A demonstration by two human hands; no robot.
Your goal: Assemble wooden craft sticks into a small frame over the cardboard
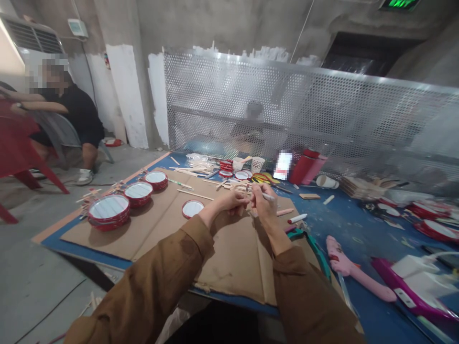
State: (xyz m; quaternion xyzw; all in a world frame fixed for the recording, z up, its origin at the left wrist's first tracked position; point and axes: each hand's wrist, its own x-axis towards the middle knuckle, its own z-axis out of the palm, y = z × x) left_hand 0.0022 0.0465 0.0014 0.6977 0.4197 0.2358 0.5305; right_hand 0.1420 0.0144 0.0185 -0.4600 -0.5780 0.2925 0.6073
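Pinched in the right hand, a white pen points off rightward, away from the left hand, curled shut just beside it above the cardboard sheet.

Patchy concrete walls, a perforated metal screen, a red plastic chair, grey concrete floor

Brown-sleeved arms reach forward, the left hand and right hand nearly touching.
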